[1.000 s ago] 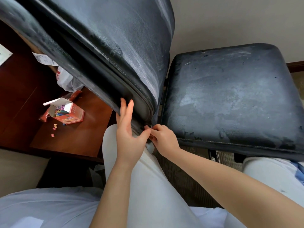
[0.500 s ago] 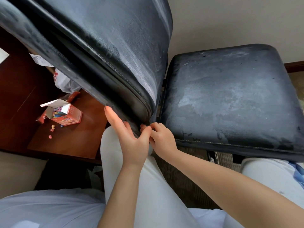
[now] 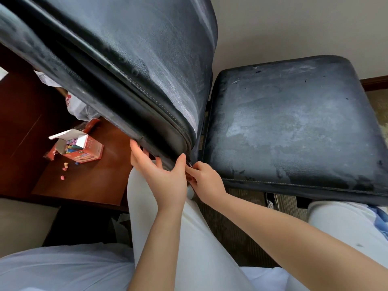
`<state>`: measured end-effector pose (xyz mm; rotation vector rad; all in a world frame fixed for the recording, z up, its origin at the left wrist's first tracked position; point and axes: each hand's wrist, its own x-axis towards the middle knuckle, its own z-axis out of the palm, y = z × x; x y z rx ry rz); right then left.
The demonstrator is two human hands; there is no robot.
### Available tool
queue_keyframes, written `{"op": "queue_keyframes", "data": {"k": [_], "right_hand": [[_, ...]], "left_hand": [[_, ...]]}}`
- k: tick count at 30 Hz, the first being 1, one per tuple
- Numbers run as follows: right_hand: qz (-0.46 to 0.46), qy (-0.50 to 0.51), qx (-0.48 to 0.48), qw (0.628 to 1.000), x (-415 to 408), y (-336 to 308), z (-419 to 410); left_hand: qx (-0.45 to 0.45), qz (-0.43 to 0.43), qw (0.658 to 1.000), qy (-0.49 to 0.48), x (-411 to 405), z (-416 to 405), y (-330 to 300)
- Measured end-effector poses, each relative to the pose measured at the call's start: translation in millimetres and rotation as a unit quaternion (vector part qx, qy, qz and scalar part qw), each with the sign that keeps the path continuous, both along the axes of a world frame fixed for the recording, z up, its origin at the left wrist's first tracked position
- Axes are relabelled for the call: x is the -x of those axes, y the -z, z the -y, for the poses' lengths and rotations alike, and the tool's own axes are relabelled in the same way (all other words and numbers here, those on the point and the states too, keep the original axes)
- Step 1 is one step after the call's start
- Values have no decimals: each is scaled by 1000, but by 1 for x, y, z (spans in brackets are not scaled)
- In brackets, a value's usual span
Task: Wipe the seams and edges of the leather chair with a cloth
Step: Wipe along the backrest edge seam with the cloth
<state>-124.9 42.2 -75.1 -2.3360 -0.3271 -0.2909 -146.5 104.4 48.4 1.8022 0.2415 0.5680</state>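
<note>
The black leather chair has its dusty backrest (image 3: pixel 130 66) leaning over the upper left and its seat (image 3: pixel 294 122) at the right, smeared with white dust. My left hand (image 3: pixel 161 177) is palm up under the backrest's lower edge. Its fingers are straight and touch the edge, and its thumb tip lies against the corner seam. My right hand (image 3: pixel 206 181) is beside it with curled fingers, pinching something small at the backrest's lower corner; I cannot make out what it is. No cloth is in view.
A dark wooden table (image 3: pixel 88 185) at the left carries an open red box of coloured chalk (image 3: pixel 81 148), loose chalk bits (image 3: pixel 65 169) and a plastic bag (image 3: pixel 79 108). My legs in white trousers (image 3: pixel 189 238) reach toward the chair over carpet (image 3: pixel 231 227).
My left hand has turned from upright against the backrest edge to palm up, and its fingers have slid left under the edge. My right hand has stayed pinching at the corner.
</note>
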Motion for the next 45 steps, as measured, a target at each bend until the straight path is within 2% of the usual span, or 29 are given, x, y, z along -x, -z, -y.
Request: {"op": "queue_keyframes", "data": {"k": [4,11,16,24,29,32,35,45], "right_hand": [[16,11,-23,1000,1,-2,3],[-21,-4,39,999,-3,3,3],[27,21,-13,999,0,3,3],[38,10,-6,999,-3,6,3],[-8,18,73,997,-5,18,8],[-11,49,18,999,1,18,12],[18,27,-19,999,0,8,2],[-3,20,7,1000,1,10,-1]], "left_hand": [[-30,0,998,-51,-9,1,-1],[-38,-8,997,-64,-10,-1,-1],[-48,-13,994,-102,-18,10,-3],[-62,-33,984,-165,-32,21,-8],[-58,-38,984,-165,-32,18,-7],[-38,-27,986,-160,-31,18,-5],[-33,-6,985,-167,-30,19,0],[-28,27,982,-183,-29,25,5]]}}
